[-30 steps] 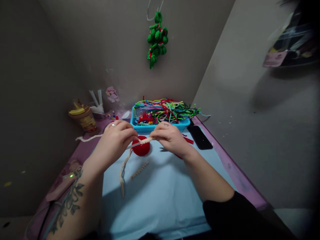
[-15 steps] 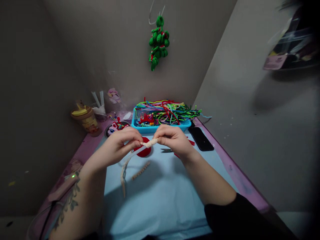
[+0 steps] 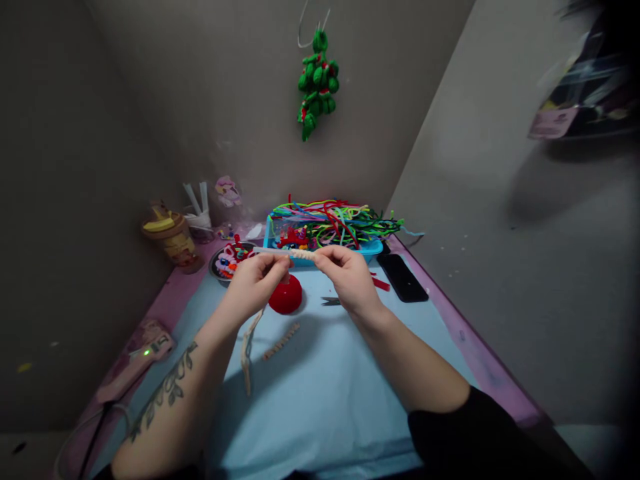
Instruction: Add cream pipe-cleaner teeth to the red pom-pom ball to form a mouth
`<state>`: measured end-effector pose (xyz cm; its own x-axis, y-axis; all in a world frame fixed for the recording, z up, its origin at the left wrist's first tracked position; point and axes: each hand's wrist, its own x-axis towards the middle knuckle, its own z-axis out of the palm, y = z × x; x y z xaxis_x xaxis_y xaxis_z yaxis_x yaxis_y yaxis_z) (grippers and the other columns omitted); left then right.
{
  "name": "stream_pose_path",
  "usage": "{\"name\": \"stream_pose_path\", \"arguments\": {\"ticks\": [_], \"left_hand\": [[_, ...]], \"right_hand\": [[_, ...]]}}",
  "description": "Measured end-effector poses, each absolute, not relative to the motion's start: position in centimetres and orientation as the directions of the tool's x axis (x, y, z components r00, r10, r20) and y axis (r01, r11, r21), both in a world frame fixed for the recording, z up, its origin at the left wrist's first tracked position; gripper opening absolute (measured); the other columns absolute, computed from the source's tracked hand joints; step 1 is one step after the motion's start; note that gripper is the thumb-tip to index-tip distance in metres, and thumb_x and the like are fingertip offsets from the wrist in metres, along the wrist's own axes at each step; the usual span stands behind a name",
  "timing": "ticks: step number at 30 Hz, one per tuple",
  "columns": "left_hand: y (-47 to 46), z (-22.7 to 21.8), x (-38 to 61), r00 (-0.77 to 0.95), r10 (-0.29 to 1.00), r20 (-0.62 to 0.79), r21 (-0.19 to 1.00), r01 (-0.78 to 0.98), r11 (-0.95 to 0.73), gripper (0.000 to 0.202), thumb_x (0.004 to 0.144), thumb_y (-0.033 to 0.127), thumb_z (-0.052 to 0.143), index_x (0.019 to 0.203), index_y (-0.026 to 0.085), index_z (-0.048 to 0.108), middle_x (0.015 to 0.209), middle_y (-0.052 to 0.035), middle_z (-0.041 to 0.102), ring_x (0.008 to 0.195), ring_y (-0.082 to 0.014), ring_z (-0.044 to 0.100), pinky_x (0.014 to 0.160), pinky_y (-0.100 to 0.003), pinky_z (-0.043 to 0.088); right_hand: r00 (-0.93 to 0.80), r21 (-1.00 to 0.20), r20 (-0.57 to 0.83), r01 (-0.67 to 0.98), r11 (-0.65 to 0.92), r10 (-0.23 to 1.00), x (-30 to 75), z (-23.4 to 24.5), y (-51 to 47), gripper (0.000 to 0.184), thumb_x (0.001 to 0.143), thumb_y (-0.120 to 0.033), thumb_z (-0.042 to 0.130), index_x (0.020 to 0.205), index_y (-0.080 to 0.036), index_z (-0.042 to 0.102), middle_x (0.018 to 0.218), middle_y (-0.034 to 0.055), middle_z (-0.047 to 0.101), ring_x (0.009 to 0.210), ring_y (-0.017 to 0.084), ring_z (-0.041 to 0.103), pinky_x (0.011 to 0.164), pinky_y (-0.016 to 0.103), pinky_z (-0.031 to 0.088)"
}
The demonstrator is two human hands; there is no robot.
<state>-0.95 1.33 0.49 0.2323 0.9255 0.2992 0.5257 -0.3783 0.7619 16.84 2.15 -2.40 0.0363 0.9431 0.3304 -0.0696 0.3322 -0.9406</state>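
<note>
In front of the blue tray, a thin white translucent stick [image 3: 270, 251] is held about level. A cream pipe cleaner [image 3: 303, 254] is wound in a tight coil around its right part. My right hand [image 3: 347, 277] is closed in a pinch on the right end of this coil. The fingertips of my left hand [image 3: 257, 283] are pinched together at the coil's left end, just under the stick. Below them on the blue cloth lie another coiled cream piece [image 3: 281, 342] and a longer twisted cream strand [image 3: 247, 353]. Next to my left fingers sits a red ball [image 3: 285, 295].
Behind my hands stands the blue tray [image 3: 373, 252] heaped with coloured pipe cleaners. Scissors [image 3: 330, 301] and a black phone [image 3: 403, 278] lie to the right. At left are a bowl [image 3: 215, 270], a yellow-lidded cup [image 3: 173, 240] and a corded pink device [image 3: 135, 370] with a green light.
Both hands have risen slightly. The white stick has swung from slanting down to the left to nearly level, and the red ball shows more fully. The pieces on the cloth have not moved.
</note>
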Motion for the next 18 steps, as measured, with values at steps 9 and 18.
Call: {"name": "stream_pose_path", "arguments": {"ticks": [9,18], "left_hand": [[1.3,-0.7,-0.1,0.169,0.916,0.364,0.712,0.584,-0.390,0.032,0.089,0.037,0.049,0.092,0.013,0.070,0.079,-0.0061,0.073,0.068,-0.0170,0.063,0.061,-0.025,0.045],[0.9,-0.7,-0.2,0.247,0.859,0.448,0.503,0.725,-0.470,0.025,0.090,0.026,0.047,0.089,0.015,0.070,0.080,-0.0046,0.072,0.066,-0.0156,0.061,0.064,-0.026,0.043]], "right_hand": [[0.153,-0.813,0.557,0.302,0.498,0.816,16.4,-2.6,1.5,0.013,0.084,-0.026,0.060,0.076,-0.017,0.066,0.072,0.0008,0.061,0.067,0.014,0.054,0.061,0.026,0.043],[0.090,-0.600,0.738,0.541,0.589,0.669,16.3,-3.4,1.5,0.013,0.088,-0.021,0.055,0.080,-0.019,0.065,0.076,0.0033,0.062,0.075,0.018,0.058,0.070,0.030,0.047]]}}
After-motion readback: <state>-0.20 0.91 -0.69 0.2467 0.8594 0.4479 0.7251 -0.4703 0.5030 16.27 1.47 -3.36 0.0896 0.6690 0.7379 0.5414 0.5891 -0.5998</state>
